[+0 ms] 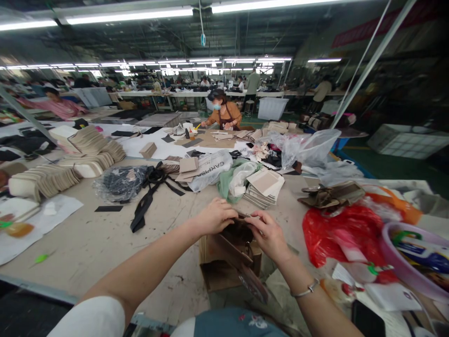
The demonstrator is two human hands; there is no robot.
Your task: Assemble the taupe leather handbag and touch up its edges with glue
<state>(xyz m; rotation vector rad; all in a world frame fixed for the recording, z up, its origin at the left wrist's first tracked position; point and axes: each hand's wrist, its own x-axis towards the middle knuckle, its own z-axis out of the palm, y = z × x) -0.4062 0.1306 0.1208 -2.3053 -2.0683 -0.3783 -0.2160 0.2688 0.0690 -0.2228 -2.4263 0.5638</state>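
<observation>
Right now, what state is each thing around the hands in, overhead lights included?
Left hand: closed on the brown bag's far edge
Right hand: pinching the same edge
Brown bag: open
Red plastic bag: crumpled
Purple basin: filled with items
Phone: screen dark
Black bundle: wrapped in clear plastic
Black strap: loose, unfastened
Overhead lights: lit
</observation>
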